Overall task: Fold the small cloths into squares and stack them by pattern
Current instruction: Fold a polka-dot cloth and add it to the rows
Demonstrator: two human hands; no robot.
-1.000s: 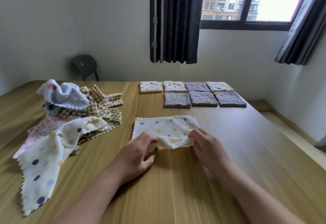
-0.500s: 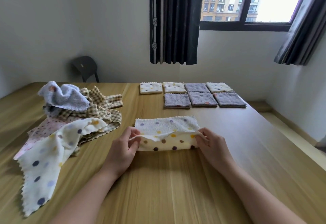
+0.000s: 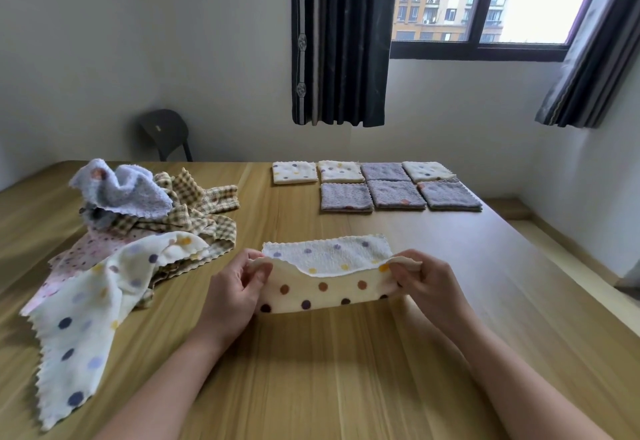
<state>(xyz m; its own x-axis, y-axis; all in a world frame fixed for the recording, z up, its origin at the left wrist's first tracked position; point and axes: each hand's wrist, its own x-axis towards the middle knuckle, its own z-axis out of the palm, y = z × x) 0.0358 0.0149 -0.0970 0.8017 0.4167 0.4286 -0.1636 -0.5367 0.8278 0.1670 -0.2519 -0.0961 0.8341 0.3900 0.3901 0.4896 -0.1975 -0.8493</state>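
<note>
Across the pale wooden table (image 3: 346,387), folded cream and grey squares (image 3: 377,185) are lying in two far rows. The left hand (image 3: 232,294) and right hand (image 3: 429,287) are pinching a cream polka-dot terry cloth (image 3: 325,277) by its near corners, mid-fold; a crumpled heap of unfolded cloths (image 3: 138,232) is waiting.

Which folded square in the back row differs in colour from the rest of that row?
The grey square, third from the left; the three cream squares beside it carry coloured dots.
</note>
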